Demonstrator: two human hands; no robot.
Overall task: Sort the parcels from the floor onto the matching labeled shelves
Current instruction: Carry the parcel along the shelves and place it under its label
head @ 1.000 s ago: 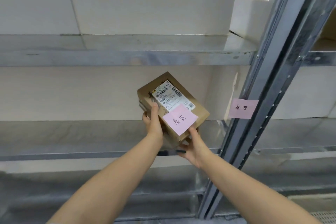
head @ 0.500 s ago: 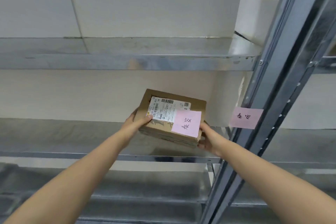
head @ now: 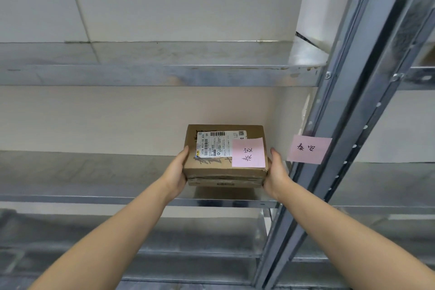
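Matt brown cardboard parcel (head: 224,170), pink paper note (head: 248,152); dull, scuffed galvanised metal shelf (head: 94,173).

Pink note on box (head: 248,152): handwritten 泰安
Pink note on shelf post (head: 308,149): handwritten 泰安
White shipping label on box (head: 213,143): "502B P021-00 A26", "59", "P021", barcodes, QR code; small print unreadable

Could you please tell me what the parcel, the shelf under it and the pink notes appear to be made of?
The parcel looks like brown corrugated cardboard, matte, with creased edges and glossy clear tape along its front. The shelf appears to be galvanized steel: grey, dully reflective, with a mottled sheen. The pink note on the parcel and the pink note on the upright look like matte paper with handwritten ink.
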